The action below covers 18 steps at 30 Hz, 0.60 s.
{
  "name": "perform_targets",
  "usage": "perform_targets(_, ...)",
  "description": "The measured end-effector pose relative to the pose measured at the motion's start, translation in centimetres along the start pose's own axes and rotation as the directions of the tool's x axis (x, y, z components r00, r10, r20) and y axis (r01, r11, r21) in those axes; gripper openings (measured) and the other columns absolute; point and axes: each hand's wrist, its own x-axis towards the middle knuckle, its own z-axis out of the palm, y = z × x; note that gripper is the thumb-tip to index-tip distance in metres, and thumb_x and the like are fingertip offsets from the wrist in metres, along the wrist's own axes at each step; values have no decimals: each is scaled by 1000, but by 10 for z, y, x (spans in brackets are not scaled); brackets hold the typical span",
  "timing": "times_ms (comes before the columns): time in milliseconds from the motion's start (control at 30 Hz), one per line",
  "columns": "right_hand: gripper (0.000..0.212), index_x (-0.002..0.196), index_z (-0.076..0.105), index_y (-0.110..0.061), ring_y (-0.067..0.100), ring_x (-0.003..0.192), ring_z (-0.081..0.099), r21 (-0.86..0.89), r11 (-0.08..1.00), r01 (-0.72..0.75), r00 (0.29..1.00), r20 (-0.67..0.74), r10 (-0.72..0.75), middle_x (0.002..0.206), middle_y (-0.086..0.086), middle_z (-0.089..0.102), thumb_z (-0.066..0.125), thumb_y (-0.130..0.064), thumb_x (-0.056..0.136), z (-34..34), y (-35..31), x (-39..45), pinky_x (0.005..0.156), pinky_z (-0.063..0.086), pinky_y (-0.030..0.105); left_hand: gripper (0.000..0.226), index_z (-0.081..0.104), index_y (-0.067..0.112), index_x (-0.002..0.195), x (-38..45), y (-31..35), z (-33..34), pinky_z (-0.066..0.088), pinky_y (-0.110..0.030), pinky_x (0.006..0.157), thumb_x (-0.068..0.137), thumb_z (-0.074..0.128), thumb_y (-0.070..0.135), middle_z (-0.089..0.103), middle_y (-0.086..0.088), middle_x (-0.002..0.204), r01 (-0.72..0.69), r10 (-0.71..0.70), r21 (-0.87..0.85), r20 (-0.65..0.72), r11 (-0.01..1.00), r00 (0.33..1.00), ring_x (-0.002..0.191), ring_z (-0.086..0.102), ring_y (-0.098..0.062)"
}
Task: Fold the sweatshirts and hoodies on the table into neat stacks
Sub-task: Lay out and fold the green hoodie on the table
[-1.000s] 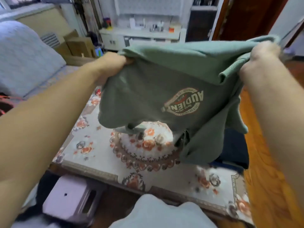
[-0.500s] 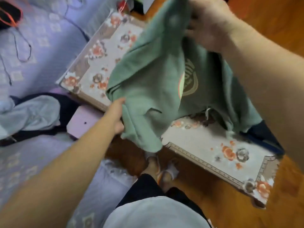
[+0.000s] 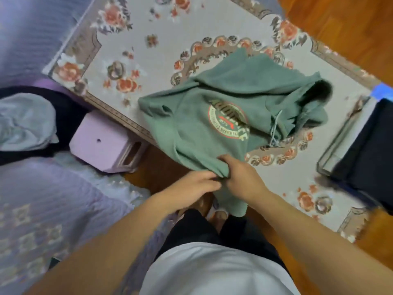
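Observation:
A green hoodie with a round printed logo lies crumpled on the table, which has a floral cloth; its hood and drawstring point right and its hem hangs over the near edge. My left hand and my right hand meet at that hem. Both grip the green fabric close together.
A stack of folded dark and grey garments sits at the table's right end. A lilac stool stands at the near left edge. A pale garment lies on the lilac bedding to the left. Wooden floor surrounds the table.
The hoodie was held up in the air and has come down onto the table. Both hands have moved together to its near hem. The view has tipped down.

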Motion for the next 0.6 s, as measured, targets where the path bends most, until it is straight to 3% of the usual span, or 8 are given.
perform_targets(67,49,117,64,-26,39,100,64,-60,998,22,996,-79,-26,105,12,72,54,-11,72,-25,-1,-7,78,53,44,40,66,27,124,-7,1,-28,49,-34,102,85,70,17,65,12,119,-117,281,489,-277,864,919,113,61,-7)
perform_targets(133,36,90,64,-26,37,86,65,-36,994,104,994,-7,-105,83,6,71,47,-12,62,-58,-2,-18,69,52,45,79,44,26,145,-4,5,-49,34,-49,117,76,81,29,38,-10,150,12,477,844,-315,536,821,141,37,-33)
perform_targets(200,26,75,58,-30,25,74,65,-27,980,200,964,184,-191,69,-3,66,46,-14,59,-89,-4,-32,64,51,41,101,32,30,155,10,15,-66,16,-61,122,70,85,38,15,-19,164,4,473,970,-122,243,872,151,13,-45)
perform_targets(300,20,72,59,-19,11,67,62,-43,969,242,928,301,-218,67,-4,65,47,-15,57,-133,-6,-56,62,51,33,56,69,27,124,29,44,-57,15,-54,123,72,73,47,46,-11,154,-218,368,976,193,28,909,145,35,-39)
perform_targets(367,26,82,65,-13,11,72,64,-54,972,229,944,257,-207,74,-2,68,49,-20,62,-165,1,-68,65,51,31,34,72,26,92,21,55,-32,40,-40,106,76,56,51,71,-3,109,-179,296,968,122,175,947,108,62,-28)
perform_targets(433,20,91,66,-19,14,76,64,-131,964,230,946,261,-190,80,-5,69,59,-31,76,-197,13,-79,68,50,33,24,57,25,71,-1,52,-7,47,-38,66,78,52,47,62,0,73,-59,265,897,-66,438,962,70,59,-24)
perform_targets(533,23,96,54,-34,11,79,60,-396,845,359,895,402,-192,86,-13,61,73,-41,85,-222,23,-89,68,47,29,19,50,28,75,-47,38,17,50,-36,60,84,61,42,63,4,75,122,284,778,-364,617,887,68,60,-21)
perform_targets(600,22,98,44,-30,20,83,56,-599,686,412,899,389,-200,89,-6,53,63,-23,90,-222,21,-89,70,46,36,17,48,32,79,-81,45,29,49,-36,61,83,64,29,61,5,75,220,294,698,-536,682,791,69,59,-22)
